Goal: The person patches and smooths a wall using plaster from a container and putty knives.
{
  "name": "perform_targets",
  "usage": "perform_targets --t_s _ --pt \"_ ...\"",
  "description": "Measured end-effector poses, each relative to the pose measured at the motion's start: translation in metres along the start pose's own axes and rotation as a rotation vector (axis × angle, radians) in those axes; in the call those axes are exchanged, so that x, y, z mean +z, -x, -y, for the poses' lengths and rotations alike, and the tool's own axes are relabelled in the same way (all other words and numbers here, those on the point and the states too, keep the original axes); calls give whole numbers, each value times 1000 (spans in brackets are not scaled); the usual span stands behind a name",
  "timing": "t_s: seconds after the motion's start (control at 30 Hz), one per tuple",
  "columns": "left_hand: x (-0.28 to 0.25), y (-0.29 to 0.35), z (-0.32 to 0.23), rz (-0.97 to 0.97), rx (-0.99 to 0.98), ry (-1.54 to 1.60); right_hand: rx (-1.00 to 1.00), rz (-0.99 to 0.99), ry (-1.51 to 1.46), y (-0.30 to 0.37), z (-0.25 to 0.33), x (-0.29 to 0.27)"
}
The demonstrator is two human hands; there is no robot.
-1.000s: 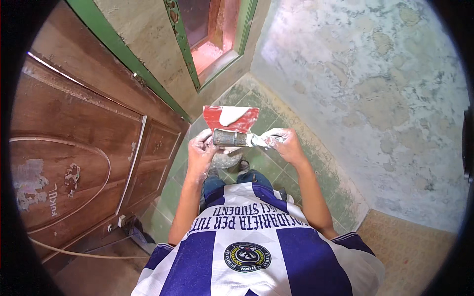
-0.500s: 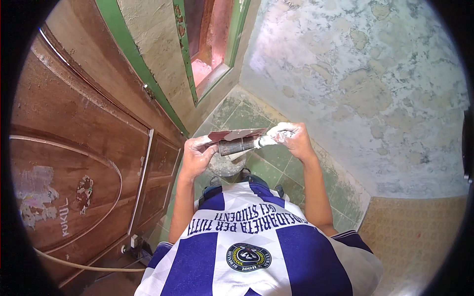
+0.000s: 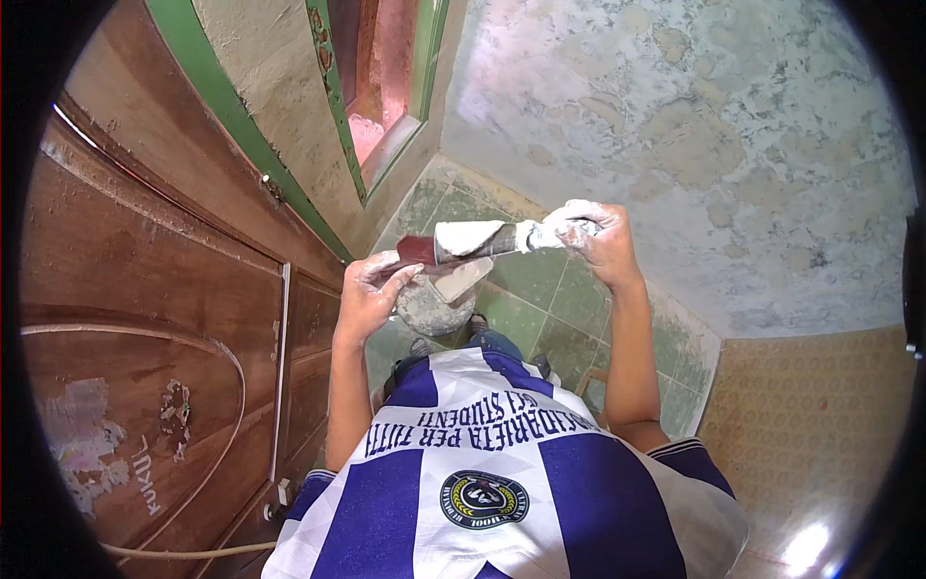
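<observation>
My right hand (image 3: 610, 249), coated in white paste, is closed round the whitened handle of a putty knife (image 3: 503, 241). A smooth lump of white putty (image 3: 467, 235) lies along the knife's grey blade. My left hand (image 3: 365, 297) pinches a flat reddish-brown plate (image 3: 417, 251) between thumb and fingers. The blade's end meets or overlaps the plate's right side; I cannot tell whether they touch. Below both tools stands a round, putty-smeared bucket (image 3: 424, 317), with a pale flat piece (image 3: 461, 280) at its top.
On the left is a brown panelled door (image 3: 164, 261) with peeling patches, and a thin hose (image 3: 193, 553) near it. A green-framed opening (image 3: 395, 116) lies ahead. To the right rises a patchy, plastered wall (image 3: 694, 164). Green tiles (image 3: 540, 289) cover the floor.
The knife has turned and moved up and right with my right hand, and white putty now shows on its blade. The plate is tilted differently in my left hand. The whole view has shifted slightly.
</observation>
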State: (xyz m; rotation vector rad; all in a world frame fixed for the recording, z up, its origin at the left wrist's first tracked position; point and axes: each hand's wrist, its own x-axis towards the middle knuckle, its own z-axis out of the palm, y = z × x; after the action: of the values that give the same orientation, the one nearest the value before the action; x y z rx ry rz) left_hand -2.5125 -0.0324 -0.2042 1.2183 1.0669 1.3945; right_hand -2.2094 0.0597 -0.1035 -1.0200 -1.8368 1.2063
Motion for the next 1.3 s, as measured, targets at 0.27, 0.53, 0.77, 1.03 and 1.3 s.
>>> perform_targets --t_s 0.27,0.53,0.77,1.03,1.3 --pt "3 -4 -2 -1 -229 288 -3 31 -70 3 11 18" --pt "11 -25 -8 28 -289 655 -174 -46 88 12 -15 47" --pt "-11 -27 -9 23 -255 630 -99 -85 110 35 -40 24" --pt "-18 -25 -7 -79 -133 571 -65 -256 240 51 -29 5" --pt "-13 -26 -1 -120 -96 202 232 -39 -254 52 -32 15"
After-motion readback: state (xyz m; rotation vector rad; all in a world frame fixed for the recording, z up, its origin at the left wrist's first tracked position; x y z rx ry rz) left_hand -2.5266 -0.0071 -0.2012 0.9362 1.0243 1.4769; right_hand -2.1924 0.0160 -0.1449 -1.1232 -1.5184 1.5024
